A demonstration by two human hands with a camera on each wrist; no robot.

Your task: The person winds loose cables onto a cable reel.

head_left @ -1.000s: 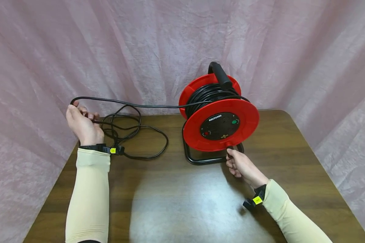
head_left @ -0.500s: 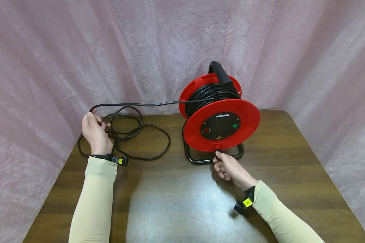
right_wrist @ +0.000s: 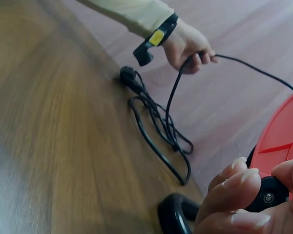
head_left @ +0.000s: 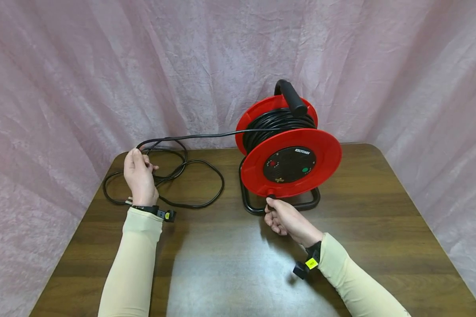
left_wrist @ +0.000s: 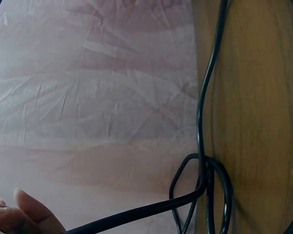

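A red cable reel [head_left: 327, 160] with black cable wound between its discs stands at the back of the table. My right hand [head_left: 291, 220] pinches the black crank knob [right_wrist: 269, 195] at the lower rim of its front disc. Left of the reel my left hand [head_left: 140, 178] is raised, holding the loose black cable [head_left: 210, 135] between thumb and fingers. From there the cable runs almost level to the wound drum. The rest of it drops to loose loops [head_left: 218, 191] on the table. In the right wrist view a black plug [right_wrist: 128, 75] lies by the loops.
The reel rests on a black tube stand [head_left: 246, 203] with a black carrying handle [head_left: 293, 99] on top. Pink curtain [head_left: 206, 66] hangs right behind the wooden table [head_left: 381, 229]. Each wrist wears a strapped camera.
My left hand has moved right, towards the reel, along with the cable. My right hand has carried the knob left along the bottom, and the reel's face has turned clockwise.
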